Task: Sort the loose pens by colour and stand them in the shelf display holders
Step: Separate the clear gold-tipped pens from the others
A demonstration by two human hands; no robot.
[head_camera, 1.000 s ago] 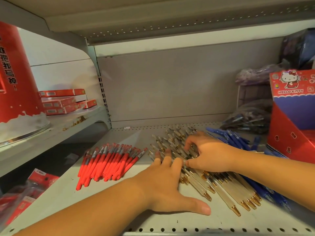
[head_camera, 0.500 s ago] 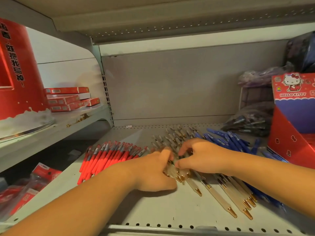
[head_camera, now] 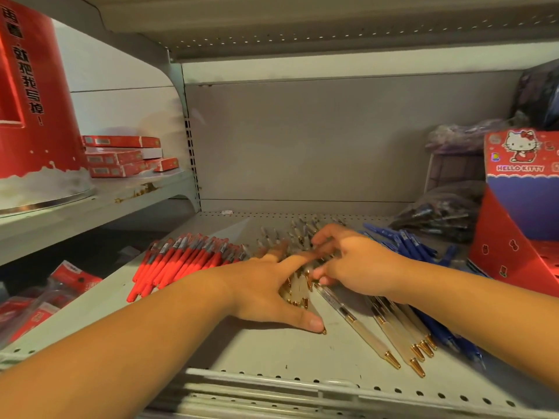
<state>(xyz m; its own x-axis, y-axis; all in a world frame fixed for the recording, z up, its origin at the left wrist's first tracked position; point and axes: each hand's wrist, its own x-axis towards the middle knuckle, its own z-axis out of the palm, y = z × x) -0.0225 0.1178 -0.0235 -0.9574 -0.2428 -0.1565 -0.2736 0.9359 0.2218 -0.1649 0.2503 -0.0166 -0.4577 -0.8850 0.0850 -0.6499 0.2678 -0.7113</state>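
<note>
Sorting is unfinished: the gold pens (head_camera: 390,337) lie on the shelf (head_camera: 272,358) between red pens (head_camera: 181,261) and blue pens (head_camera: 414,246), none yet stood upright. The left hand (head_camera: 266,285), curled a moment ago, now spreads flat on them; the right hand (head_camera: 357,264) curls over them, grip unclear.

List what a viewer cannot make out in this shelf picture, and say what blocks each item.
Head view:
- Middle of the clear pens: covered by the left hand and right hand; their count is unknown.
- Right hand's grip: its own back covers the contact, so pinching or pressing is unclear.
- Blue pens: the right forearm hides part.
- Cartoon box: cut by the right edge.
- Bagged pens: dark, blurred.
</note>
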